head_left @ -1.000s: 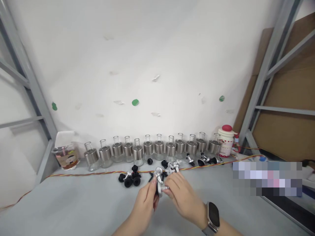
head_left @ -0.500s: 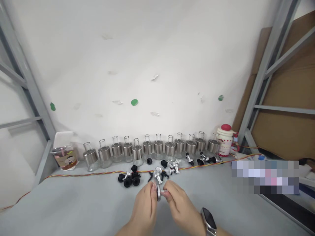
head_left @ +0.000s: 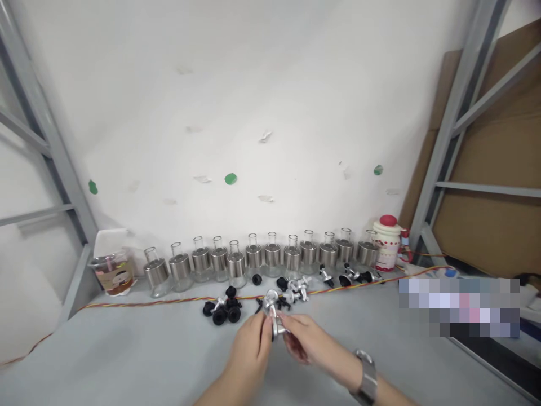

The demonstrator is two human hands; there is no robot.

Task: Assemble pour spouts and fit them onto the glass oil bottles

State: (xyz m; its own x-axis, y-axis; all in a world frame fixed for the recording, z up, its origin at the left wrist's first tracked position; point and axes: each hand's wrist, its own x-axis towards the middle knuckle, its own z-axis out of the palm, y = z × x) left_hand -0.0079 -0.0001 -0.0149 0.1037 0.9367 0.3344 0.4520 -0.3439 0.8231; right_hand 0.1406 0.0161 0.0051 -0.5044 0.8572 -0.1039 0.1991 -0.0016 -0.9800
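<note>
My left hand (head_left: 250, 344) is closed on the dark-edged disc of a silver pourer cap (head_left: 278, 329), held low above the grey table. My right hand (head_left: 310, 339) is at the cap's right side, its thumb and fingers pinched around the thin silver stem. The fingers partly hide the cap. Just beyond my hands lie loose silver pourer caps (head_left: 271, 299) and small black pieces. Left of them sits a group of black rubber stoppers (head_left: 218, 317), with a silver part among them.
Glass bottles with steel sleeves (head_left: 236, 264) line the wall. A red-yellow twisted wire (head_left: 169, 300) crosses the table before them. A plastic cup (head_left: 113, 275) stands left, a white jar with a red lid (head_left: 386, 248) right. Metal frame posts (head_left: 429, 192) flank the table.
My right hand has turned at the wrist, so its watch shows the band instead of the face. The pourer cap has tilted, showing more of its silver side. My left hand stays nearly in place.
</note>
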